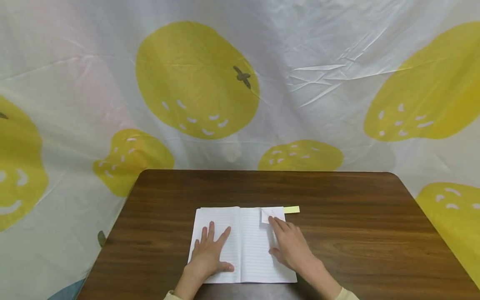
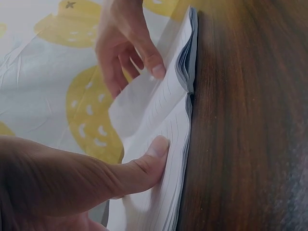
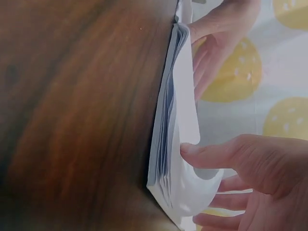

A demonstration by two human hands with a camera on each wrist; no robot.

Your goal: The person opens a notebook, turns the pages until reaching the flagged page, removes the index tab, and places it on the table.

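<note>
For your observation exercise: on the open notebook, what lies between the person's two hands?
In the head view, only bare lined paper and the notebook's centre fold lie between the left hand and right hand; nothing else sits there.

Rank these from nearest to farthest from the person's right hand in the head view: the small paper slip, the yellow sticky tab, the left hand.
From the right hand:
1. Small paper slip, under its fingertips at the top of the right page of the notebook.
2. Yellow sticky tab, just beyond, off the page's top right edge.
3. Left hand, flat on the left page.
</note>
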